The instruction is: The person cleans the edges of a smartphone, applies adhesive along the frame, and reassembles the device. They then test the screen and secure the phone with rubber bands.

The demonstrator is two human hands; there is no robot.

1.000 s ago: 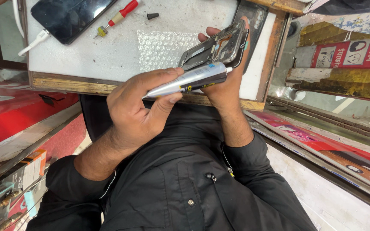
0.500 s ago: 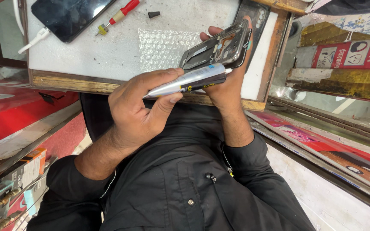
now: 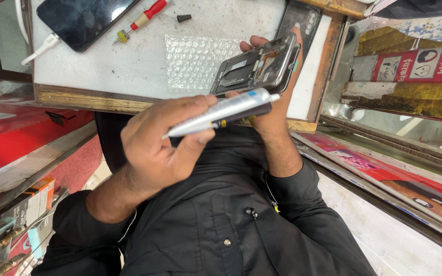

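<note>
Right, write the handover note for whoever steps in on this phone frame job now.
Left hand: closed around the glue tube, nozzle pointing at the phone frame's lower edge.
Right hand: holds the phone frame tilted above the table edge, open side up.
On the table: a small black cap, bubble wrap, a red screwdriver and a dark phone with a white cable plugged in.
Done: the tube is uncapped and at the frame.
Left: whether any glue is laid cannot be told; check the rim first.
</note>
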